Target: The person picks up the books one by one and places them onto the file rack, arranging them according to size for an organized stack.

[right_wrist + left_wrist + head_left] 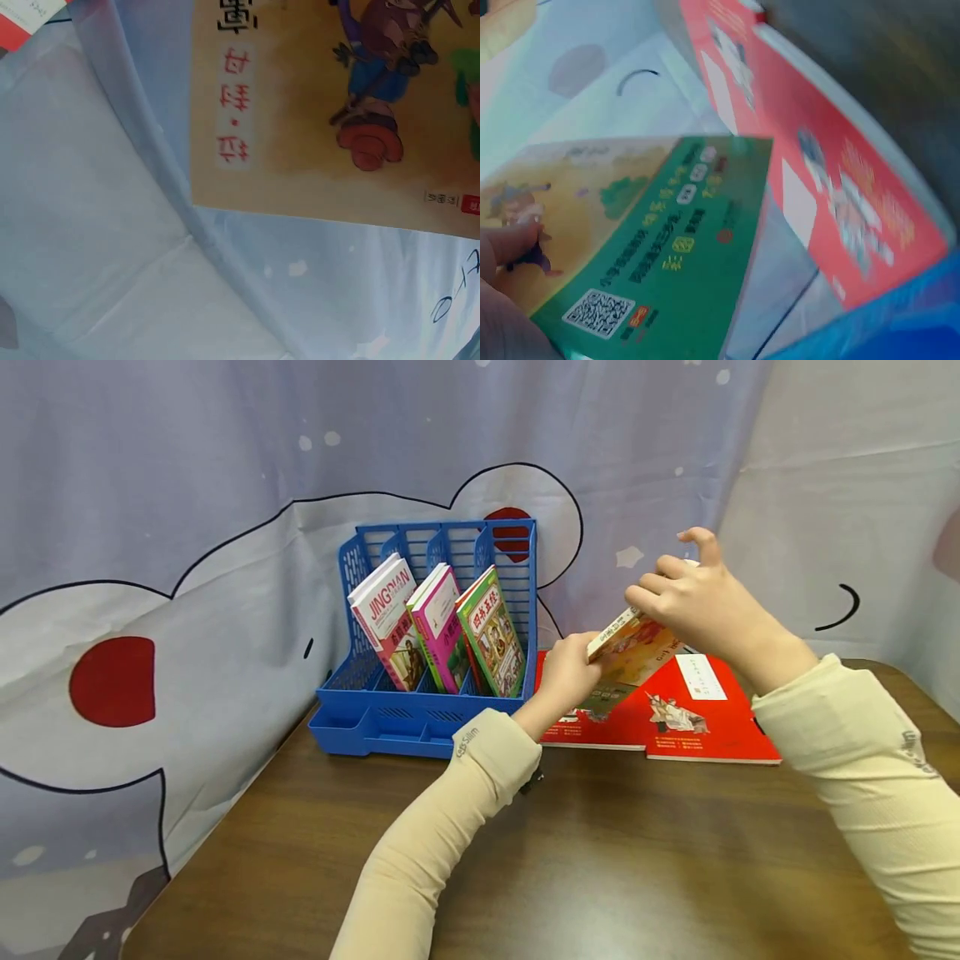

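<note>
Both hands hold a thin picture book [637, 656] tilted above the table. My left hand [572, 670] grips its lower left end; in the left wrist view, the thumb lies on the yellow and green back cover [667, 240]. Around the upper end are the fingers of my right hand [678, 593], with one finger raised; the thumb is hidden. A cartoon figure decorates the front cover [300, 135] in the right wrist view, where no fingers show. Behind and below the held book lie red books [720, 727], flat on the table.
A blue desktop file rack [420, 727] stands left of the hands. Leaning in its slots are a white-and-red book [386, 610], a magenta-edged book [442, 627] and a green-edged book [495, 635]. A patterned curtain [225, 435] hangs behind the brown wooden table [600, 860].
</note>
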A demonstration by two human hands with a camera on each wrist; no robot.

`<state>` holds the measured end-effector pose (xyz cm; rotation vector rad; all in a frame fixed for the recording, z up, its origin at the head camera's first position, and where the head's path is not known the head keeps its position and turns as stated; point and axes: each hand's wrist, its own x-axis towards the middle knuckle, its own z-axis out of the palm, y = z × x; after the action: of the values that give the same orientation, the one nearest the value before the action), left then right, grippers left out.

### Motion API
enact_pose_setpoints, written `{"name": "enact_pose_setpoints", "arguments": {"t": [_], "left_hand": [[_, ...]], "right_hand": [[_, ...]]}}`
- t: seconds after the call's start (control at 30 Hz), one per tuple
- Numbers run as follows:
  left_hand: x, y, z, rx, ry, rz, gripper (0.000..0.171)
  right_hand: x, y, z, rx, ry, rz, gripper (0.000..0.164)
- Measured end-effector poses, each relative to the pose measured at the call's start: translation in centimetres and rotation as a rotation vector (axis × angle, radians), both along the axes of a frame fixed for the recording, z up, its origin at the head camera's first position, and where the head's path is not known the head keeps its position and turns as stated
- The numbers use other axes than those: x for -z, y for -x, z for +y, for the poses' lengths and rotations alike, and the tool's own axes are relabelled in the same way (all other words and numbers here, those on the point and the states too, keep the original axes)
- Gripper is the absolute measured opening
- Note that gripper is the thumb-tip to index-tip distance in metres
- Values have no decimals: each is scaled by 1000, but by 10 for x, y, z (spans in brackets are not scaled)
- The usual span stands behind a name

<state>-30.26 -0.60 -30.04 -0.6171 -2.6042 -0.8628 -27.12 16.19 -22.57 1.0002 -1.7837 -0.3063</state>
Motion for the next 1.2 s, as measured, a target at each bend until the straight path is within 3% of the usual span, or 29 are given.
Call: {"name": "enact_pose_setpoints", "arguments": {"t": [0.1, 0.23, 0.37, 0.53, 0.7, 0.77, 0.87, 1.03, 1.1, 1.2], "left_hand": [[7, -5, 2, -29, -105, 4, 24], [14, -10, 3, -48, -212, 15, 18], [18, -11, 3, -21, -328, 9, 17], [24, -9, -2, 88, -521, 13, 21], [31, -6, -14, 253, -691, 14, 27], [31, -6, -20, 286, -734, 4, 27], [28, -6, -28, 306, -792, -49, 26], [20, -6, -42, 304, -882, -194, 28], [17, -6, -46, 311, -906, -230, 30], [14, -7, -51, 328, -953, -278, 32]], "right_hand": [[4, 1, -1, 12, 29, 35, 19], [10, 1, -2, 17, 74, 5, 18], [18, 3, -3, -41, 203, -67, 40], [27, 6, -1, -131, 447, -143, 77], [38, 10, 4, -173, 703, -161, 58], [42, 10, 6, -194, 827, -206, 55], [45, 7, 9, -268, 1039, -384, 56], [52, 5, 10, -652, 1381, -861, 55], [58, 7, 10, -785, 1420, -1020, 52], [72, 8, 8, -883, 1375, -1195, 51]]}}
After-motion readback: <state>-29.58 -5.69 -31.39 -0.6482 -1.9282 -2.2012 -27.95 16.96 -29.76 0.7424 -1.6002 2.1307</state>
